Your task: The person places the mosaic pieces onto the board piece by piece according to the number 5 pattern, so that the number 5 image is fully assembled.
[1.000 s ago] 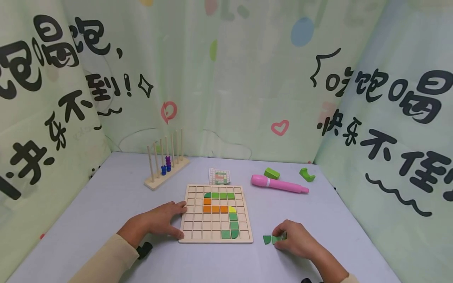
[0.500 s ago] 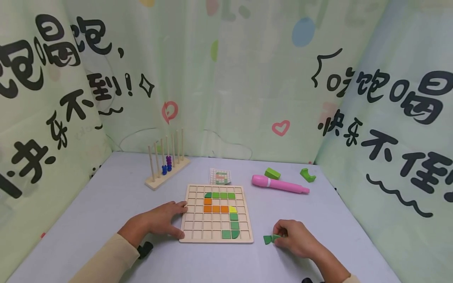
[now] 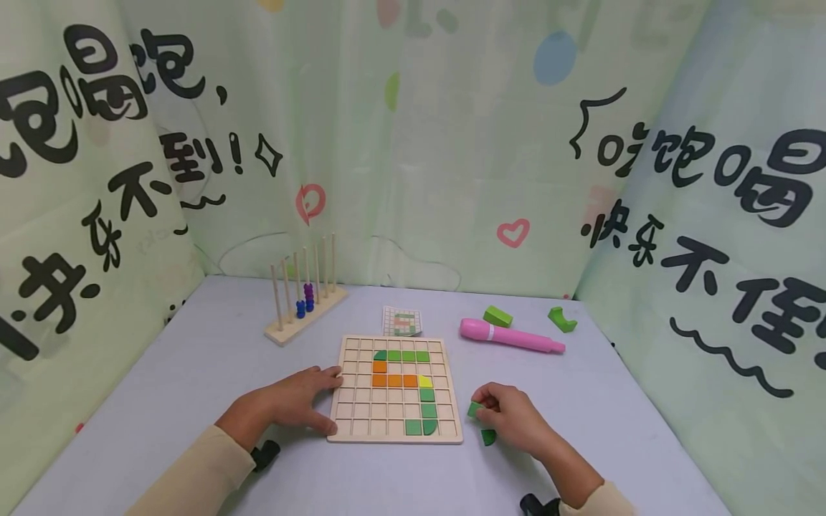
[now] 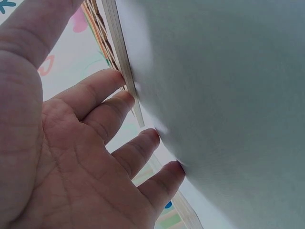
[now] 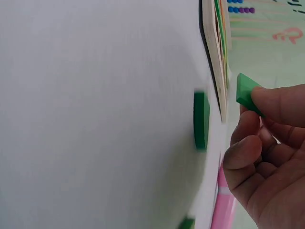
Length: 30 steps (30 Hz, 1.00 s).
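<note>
A wooden grid board (image 3: 383,411) lies on the table, with green, orange and yellow tiles set in some of its squares. My left hand (image 3: 290,401) rests against the board's left edge, thumb at the near corner and fingers extended further up; in the left wrist view the fingertips (image 4: 126,98) meet its side. Just off the board's right edge, my right hand (image 3: 513,419) pinches a small green square tile (image 5: 247,90) between thumb and fingers, lifted above the table. Below that hand lies a dark green tile with a curved edge (image 3: 488,437).
Behind the board lies a small pattern card (image 3: 402,322). A wooden peg rack (image 3: 303,319) with blue and purple beads stands back left. At the back right are a pink pen-shaped stick (image 3: 513,337), a green block (image 3: 497,316) and a green arch piece (image 3: 562,319).
My right hand has picked the green square tile up from beside the curved one and carried it left and away from me, towards the board. The left hand has stayed in place.
</note>
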Available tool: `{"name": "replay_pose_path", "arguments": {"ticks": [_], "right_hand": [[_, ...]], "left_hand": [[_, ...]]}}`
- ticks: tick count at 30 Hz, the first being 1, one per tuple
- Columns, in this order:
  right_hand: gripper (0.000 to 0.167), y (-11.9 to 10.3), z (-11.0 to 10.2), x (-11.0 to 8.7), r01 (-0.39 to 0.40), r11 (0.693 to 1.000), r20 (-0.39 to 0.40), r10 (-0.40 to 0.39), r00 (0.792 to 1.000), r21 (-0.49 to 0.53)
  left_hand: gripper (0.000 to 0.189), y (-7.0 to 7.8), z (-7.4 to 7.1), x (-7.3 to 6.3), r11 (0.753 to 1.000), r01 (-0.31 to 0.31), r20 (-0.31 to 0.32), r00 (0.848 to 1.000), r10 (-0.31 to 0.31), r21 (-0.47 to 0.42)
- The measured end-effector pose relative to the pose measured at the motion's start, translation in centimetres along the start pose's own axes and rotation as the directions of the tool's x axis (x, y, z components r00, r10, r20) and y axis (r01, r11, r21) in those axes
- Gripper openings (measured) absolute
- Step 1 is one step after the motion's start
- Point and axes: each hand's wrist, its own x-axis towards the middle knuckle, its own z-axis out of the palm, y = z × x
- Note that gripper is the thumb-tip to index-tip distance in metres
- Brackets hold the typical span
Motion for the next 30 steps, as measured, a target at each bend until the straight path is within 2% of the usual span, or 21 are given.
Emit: {"name": "replay_pose_path", "arguments": {"ticks": [5, 9, 14, 19, 24, 30], "right_hand": [[0.012, -1.5, 1.7, 0.6, 0.05, 0.997, 0.027, -0.052, 0.998, 0.062], [0.011, -2.9, 2.8, 1.1, 0.109, 0.987, 0.084, -0.119, 0.989, 0.116], [0.007, -4.4, 4.4, 1.4, 0.187, 0.972, 0.164, -0.209, 0.964, 0.144], [0.005, -6.0, 5.8, 1.6, 0.259, 0.957, 0.204, -0.281, 0.938, 0.129], [0.007, -7.2, 6.7, 1.7, 0.299, 0.95, 0.221, -0.312, 0.924, 0.09], [0.009, -7.6, 7.3, 1.6, 0.289, 0.956, 0.222, -0.292, 0.93, 0.046]], "left_hand": [[0.091, 0.0, 0.0, 0.0, 1.0, 0.003, -0.004, 1.0, -0.003, 0.004], [0.09, 0.1, -0.1, 0.0, 1.0, 0.001, -0.003, 1.0, -0.001, 0.003], [0.091, 0.0, -0.1, 0.0, 1.0, -0.002, -0.002, 1.0, 0.002, 0.0], [0.091, -0.1, 0.1, 0.0, 1.0, -0.006, -0.001, 1.0, 0.006, 0.0], [0.091, 0.0, 0.0, -0.1, 1.0, -0.013, 0.0, 1.0, 0.013, -0.006], [0.091, 0.1, -0.2, -0.2, 1.0, -0.011, -0.002, 1.0, 0.011, 0.0]]}}
